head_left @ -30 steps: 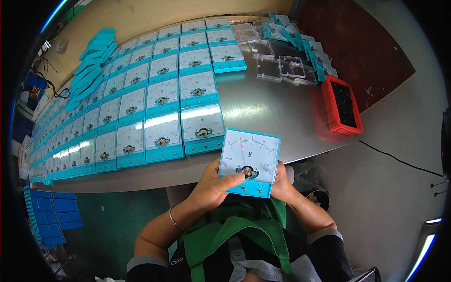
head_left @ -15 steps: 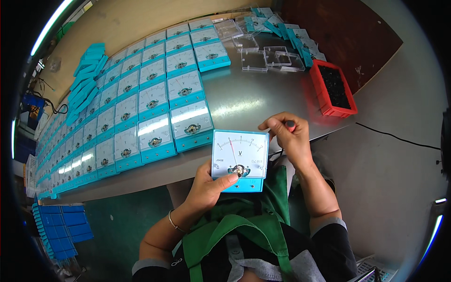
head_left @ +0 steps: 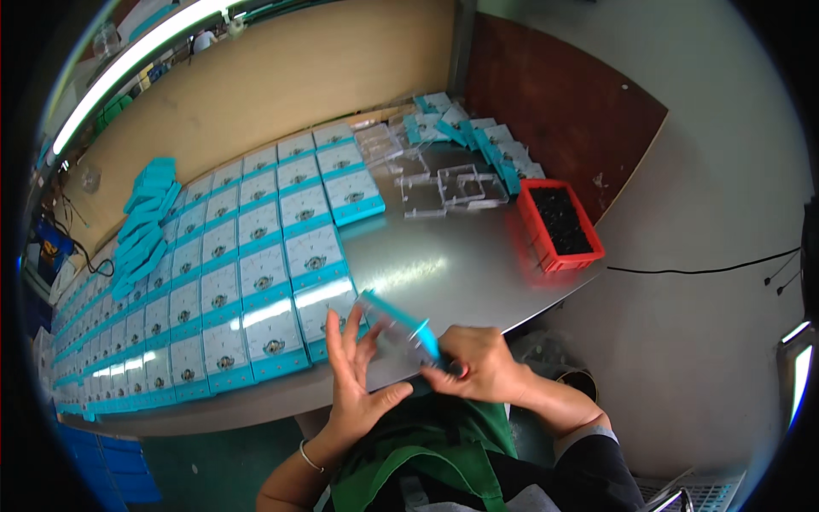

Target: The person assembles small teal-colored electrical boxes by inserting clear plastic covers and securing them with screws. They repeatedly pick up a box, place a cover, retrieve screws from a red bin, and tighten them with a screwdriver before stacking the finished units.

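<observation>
A panel voltmeter (head_left: 394,322) with a clear cover and a turquoise body is tilted nearly edge-on above the table's front edge. Its lower end is in my right hand (head_left: 479,363), whose fingers are closed round it. The dark, red-ringed end of a slim tool, perhaps a screwdriver (head_left: 461,369), also sticks out of that hand. My left hand (head_left: 357,380) is raised beside the meter with its fingers spread and the thumb apart; whether a fingertip touches the meter I cannot tell. The meter's dial is turned from view.
Rows of similar meters (head_left: 260,224) cover the table's left side, with turquoise pieces (head_left: 141,230) heaped on them. Clear covers (head_left: 422,194) and a pile of meters (head_left: 490,141) lie at the back. A red bin (head_left: 589,258) of small black parts stands at the right edge.
The meter went from facing me in my left hand to tilted edge-on in my right. My left hand has let go and spread its fingers. The view has shifted too.
</observation>
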`<action>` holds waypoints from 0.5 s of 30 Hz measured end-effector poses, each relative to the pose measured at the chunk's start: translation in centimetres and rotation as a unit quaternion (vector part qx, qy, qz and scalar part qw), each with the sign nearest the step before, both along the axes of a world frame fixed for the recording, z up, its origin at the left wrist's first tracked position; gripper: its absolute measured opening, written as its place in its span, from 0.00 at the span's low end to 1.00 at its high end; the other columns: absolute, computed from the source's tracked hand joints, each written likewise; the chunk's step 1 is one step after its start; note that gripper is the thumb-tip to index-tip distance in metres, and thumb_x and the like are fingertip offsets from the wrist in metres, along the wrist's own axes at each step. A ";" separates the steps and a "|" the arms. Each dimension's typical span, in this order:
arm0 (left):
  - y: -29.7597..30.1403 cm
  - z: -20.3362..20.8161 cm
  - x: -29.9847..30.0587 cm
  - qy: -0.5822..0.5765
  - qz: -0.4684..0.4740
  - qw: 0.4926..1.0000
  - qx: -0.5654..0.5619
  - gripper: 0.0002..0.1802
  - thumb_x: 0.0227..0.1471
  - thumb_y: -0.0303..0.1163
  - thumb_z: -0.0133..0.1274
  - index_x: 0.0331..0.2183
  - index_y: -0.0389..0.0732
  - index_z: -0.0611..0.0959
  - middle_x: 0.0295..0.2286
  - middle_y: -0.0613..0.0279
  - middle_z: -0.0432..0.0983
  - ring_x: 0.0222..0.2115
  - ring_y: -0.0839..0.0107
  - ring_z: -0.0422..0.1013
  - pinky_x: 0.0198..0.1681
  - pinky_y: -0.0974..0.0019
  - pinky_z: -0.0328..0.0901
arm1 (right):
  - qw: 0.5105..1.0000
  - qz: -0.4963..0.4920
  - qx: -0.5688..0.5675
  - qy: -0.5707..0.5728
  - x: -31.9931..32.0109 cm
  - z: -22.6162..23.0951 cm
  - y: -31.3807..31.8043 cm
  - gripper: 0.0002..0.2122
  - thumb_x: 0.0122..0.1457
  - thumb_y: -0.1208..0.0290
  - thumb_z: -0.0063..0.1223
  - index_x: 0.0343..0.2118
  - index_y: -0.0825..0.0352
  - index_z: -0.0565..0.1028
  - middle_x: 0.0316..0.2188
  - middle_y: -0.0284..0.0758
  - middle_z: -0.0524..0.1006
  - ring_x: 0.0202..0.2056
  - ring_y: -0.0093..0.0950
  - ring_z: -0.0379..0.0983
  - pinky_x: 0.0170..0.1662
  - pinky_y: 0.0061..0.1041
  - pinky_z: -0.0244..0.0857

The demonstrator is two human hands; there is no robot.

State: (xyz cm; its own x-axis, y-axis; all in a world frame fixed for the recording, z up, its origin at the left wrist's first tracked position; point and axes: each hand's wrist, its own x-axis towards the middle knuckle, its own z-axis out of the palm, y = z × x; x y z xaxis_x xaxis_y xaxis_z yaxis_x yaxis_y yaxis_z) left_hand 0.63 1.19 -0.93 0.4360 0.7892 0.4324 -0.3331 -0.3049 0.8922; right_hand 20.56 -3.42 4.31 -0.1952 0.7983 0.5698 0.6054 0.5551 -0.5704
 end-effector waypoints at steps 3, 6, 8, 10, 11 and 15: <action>0.5 1.0 1.9 -0.031 0.008 0.998 -0.051 0.70 0.36 0.40 0.70 0.62 0.46 0.32 0.57 0.48 0.47 0.48 0.60 0.63 0.50 0.55 0.63 | 0.994 0.038 0.051 -0.084 -1.9 -0.3 0.1 0.12 0.44 0.70 0.61 0.24 0.68 0.68 0.19 0.37 0.67 0.19 0.36 0.69 0.23 0.32 0.65; 1.8 1.1 1.5 -0.003 0.023 0.998 -0.055 0.69 0.34 0.41 0.71 0.62 0.43 0.36 0.56 0.49 0.49 0.48 0.60 0.63 0.50 0.56 0.63 | 0.995 0.095 -0.005 -0.031 -1.6 -0.1 1.0 0.11 0.48 0.69 0.62 0.30 0.69 0.72 0.23 0.37 0.71 0.19 0.31 0.69 0.23 0.28 0.65; 2.7 0.8 0.6 -0.089 -0.021 0.987 -0.131 0.66 0.31 0.45 0.71 0.62 0.47 0.45 0.55 0.48 0.54 0.47 0.57 0.66 0.50 0.54 0.65 | 0.976 0.187 -0.088 0.062 -1.3 0.2 1.9 0.12 0.50 0.68 0.62 0.33 0.69 0.75 0.25 0.36 0.74 0.19 0.28 0.70 0.23 0.26 0.65; 3.0 1.0 -1.7 -0.191 -0.083 0.951 -0.228 0.65 0.30 0.47 0.71 0.62 0.50 0.48 0.53 0.48 0.57 0.47 0.55 0.67 0.50 0.52 0.66 | 0.971 0.175 -0.139 0.082 -0.9 1.5 4.2 0.12 0.52 0.66 0.62 0.35 0.67 0.77 0.29 0.33 0.77 0.23 0.22 0.72 0.22 0.19 0.61; 3.3 0.9 -2.8 -0.216 -0.109 0.938 -0.248 0.62 0.30 0.49 0.70 0.62 0.53 0.51 0.52 0.47 0.60 0.46 0.52 0.68 0.49 0.49 0.66 | 0.981 0.136 -0.119 0.068 -1.1 1.8 6.1 0.10 0.52 0.70 0.61 0.36 0.67 0.77 0.30 0.32 0.78 0.25 0.21 0.72 0.24 0.18 0.61; 3.4 1.9 -6.3 -0.220 -0.125 0.934 -0.254 0.58 0.35 0.48 0.67 0.62 0.54 0.50 0.51 0.52 0.61 0.49 0.56 0.66 0.47 0.53 0.67 | 0.991 0.101 -0.088 -0.024 -4.2 3.3 13.0 0.17 0.45 0.77 0.62 0.41 0.67 0.75 0.40 0.39 0.74 0.28 0.29 0.72 0.29 0.24 0.67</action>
State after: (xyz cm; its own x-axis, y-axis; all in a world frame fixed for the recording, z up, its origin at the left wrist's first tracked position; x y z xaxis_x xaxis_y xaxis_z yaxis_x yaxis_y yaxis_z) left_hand -5.66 4.61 0.99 0.5019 0.8387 0.2111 -0.7052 0.2556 0.6613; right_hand 16.39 9.59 7.59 -0.3839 0.8265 0.4118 0.5205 0.5621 -0.6428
